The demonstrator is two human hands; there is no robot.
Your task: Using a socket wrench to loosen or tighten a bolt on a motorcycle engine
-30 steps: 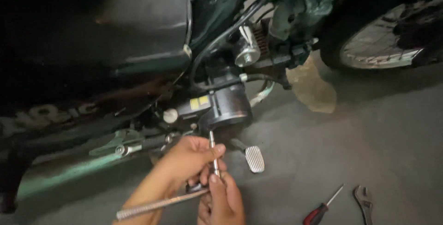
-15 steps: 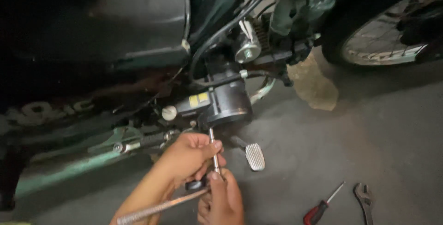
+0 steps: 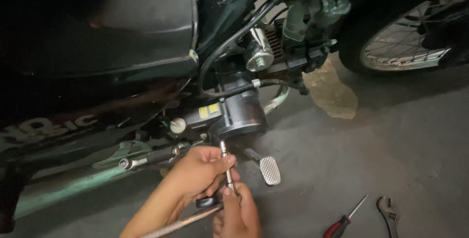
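Observation:
A dark motorcycle lies over a grey concrete floor, its black engine cover (image 3: 239,113) in the middle of the view. A thin metal socket extension (image 3: 226,164) runs up into the underside of that cover. My left hand (image 3: 198,172) pinches the extension's shaft just below the cover. My right hand (image 3: 237,213) grips its lower end, where a long ratchet handle (image 3: 181,224) sticks out to the lower left. The socket tip is hidden under the engine cover.
A metal brake pedal (image 3: 269,169) juts out right of my hands. A red-handled screwdriver (image 3: 344,221) and an adjustable wrench (image 3: 389,213) lie on the floor at the lower right. The spoked wheel (image 3: 408,50) is at the upper right, a footpeg (image 3: 146,159) at the left.
Both hands stay on the tool in nearly the same place. The view has shifted slightly and the ratchet handle sits a little lower.

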